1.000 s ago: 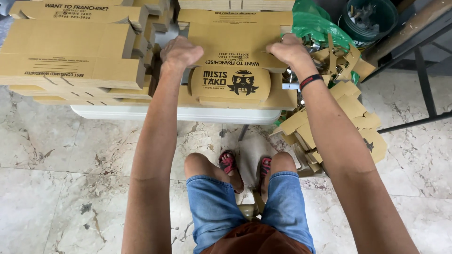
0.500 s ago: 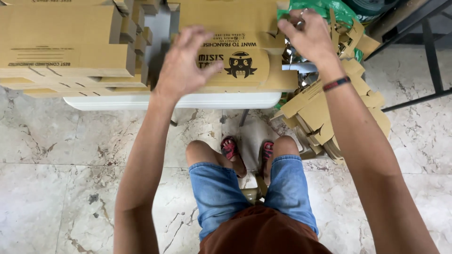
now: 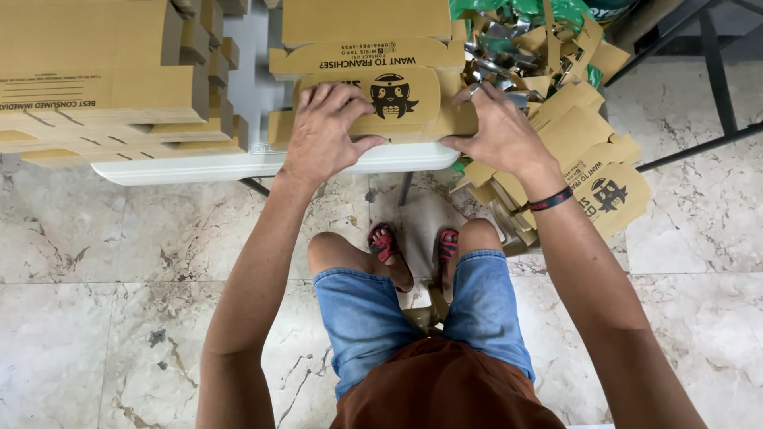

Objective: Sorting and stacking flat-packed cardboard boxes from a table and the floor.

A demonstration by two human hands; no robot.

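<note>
- Left hand [image 3: 322,131] lies flat on the box [image 3: 381,99], fingers spread, at the tabletop [image 3: 238,165] edge.
- Right hand [image 3: 497,131] grips the box's right end, fingertips hidden.
- Box's top is cut off beyond the frame.

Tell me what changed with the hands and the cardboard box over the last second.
Both hands lifted off, then came back down: the left hand now presses flat on the printed cardboard box, and the right hand grips its right end. The stacked boxes on the white table and the loose flats stayed put.
</note>
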